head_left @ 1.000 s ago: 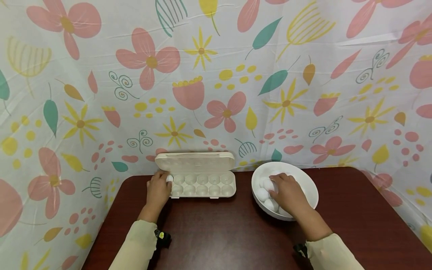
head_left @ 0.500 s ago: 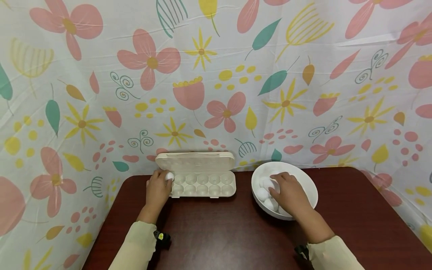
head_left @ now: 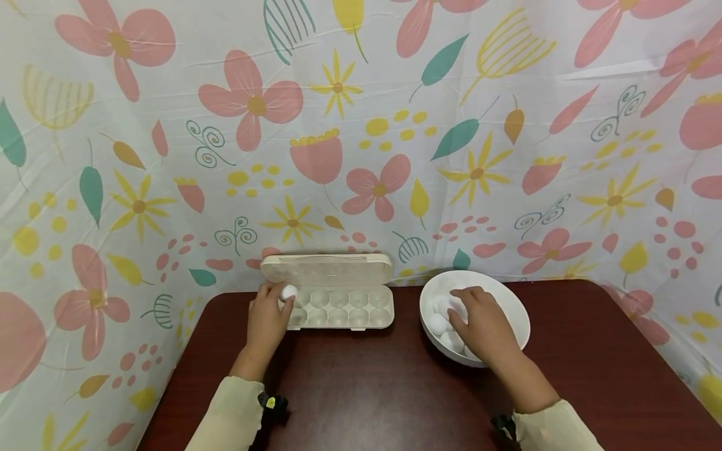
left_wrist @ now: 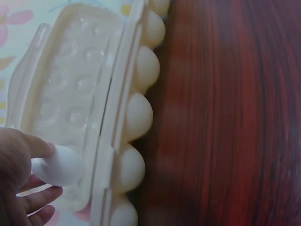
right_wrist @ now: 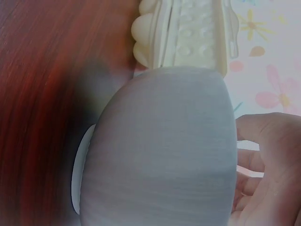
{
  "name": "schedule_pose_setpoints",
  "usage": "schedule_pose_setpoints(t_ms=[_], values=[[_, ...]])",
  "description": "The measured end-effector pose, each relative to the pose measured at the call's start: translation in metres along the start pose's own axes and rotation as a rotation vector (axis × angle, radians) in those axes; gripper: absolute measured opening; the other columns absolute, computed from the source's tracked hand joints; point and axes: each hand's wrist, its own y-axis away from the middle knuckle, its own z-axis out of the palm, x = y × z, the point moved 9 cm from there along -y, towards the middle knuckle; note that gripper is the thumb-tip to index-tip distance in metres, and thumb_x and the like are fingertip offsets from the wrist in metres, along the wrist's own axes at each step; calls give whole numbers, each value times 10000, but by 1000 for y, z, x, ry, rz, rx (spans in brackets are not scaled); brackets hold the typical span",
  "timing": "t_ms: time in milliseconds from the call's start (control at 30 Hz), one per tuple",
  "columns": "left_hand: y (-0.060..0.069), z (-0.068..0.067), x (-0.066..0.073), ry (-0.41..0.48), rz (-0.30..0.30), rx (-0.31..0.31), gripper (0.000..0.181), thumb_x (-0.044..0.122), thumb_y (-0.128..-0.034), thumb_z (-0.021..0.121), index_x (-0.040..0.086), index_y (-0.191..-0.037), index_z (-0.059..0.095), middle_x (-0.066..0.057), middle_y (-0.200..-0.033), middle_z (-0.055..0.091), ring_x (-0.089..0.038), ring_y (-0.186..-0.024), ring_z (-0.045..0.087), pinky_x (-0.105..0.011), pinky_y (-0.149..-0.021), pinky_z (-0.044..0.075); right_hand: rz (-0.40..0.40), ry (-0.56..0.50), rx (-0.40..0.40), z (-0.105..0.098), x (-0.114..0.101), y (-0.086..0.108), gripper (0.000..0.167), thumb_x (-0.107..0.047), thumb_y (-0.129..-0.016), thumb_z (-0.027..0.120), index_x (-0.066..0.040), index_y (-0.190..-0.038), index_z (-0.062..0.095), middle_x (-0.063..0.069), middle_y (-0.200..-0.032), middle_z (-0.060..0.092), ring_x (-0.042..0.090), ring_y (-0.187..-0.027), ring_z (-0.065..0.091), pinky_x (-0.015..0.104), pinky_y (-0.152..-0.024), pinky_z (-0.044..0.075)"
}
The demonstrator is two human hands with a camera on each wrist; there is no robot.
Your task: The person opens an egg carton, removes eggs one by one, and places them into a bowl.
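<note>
Thumb and fingers of my left hand [head_left: 266,318] pinch a white egg [head_left: 289,292] at the left end of a cream egg carton [head_left: 329,326]. Its lid [head_left: 327,270] stands raised against the cloth behind, and the visible cups are bare. In the left wrist view the egg [left_wrist: 59,165] shows between thumb and fingers. My right hand [head_left: 486,326] reaches into a white bowl [head_left: 514,307] of several white eggs [head_left: 439,324]. Its thumb and forefinger are apart over the eggs; in the right wrist view the bowl wall [right_wrist: 164,146] hides the fingertips.
Carton and bowl stand apart near the back edge of a dark red-brown table [head_left: 361,394]. Behind them hangs a white cloth [head_left: 372,144] printed with flowers and leaves. Dark straps with devices [head_left: 273,404] sit at the wrists.
My left hand has raised the egg slightly from the carton's back left corner and shifted it a little to the right. The right hand has barely moved in the bowl.
</note>
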Motion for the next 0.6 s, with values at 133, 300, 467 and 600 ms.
schedule_pose_setpoints(t_ms=[133, 300, 467, 600], values=[[4, -5, 12, 31, 19, 14, 372, 202, -926, 743, 40, -1254, 675, -184, -1161, 612, -367, -998, 660, -547, -902, 462, -25, -35, 39, -4, -7, 2, 366, -155, -918, 692, 6, -1244, 654, 241, -1196, 621, 438, -1133, 579, 575, -964, 480], [8, -12, 29, 57, 52, 50, 359, 206, -912, 763, 44, -1224, 689, -151, -1124, 614, -356, -953, 659, -512, -830, 514, -50, -60, 83, -8, -14, 6, 350, -141, -919, 693, -16, -1244, 658, 215, -1166, 632, 417, -1115, 598, 566, -932, 498], [13, -16, 46, 83, 66, 55, 366, 209, -906, 771, 50, -1226, 690, -121, -1123, 613, -332, -969, 662, -498, -807, 564, -67, -78, 115, -11, -21, 10, 349, -124, -911, 701, -34, -1245, 657, 190, -1146, 639, 388, -1079, 615, 550, -899, 513], [18, -17, 56, 96, 59, 48, 370, 236, -908, 772, 77, -1232, 690, -96, -1137, 617, -298, -1009, 653, -478, -824, 566, -85, -90, 134, -12, -27, 12, 361, -129, -907, 710, -53, -1255, 651, 162, -1145, 635, 342, -1030, 626, 513, -856, 527]])
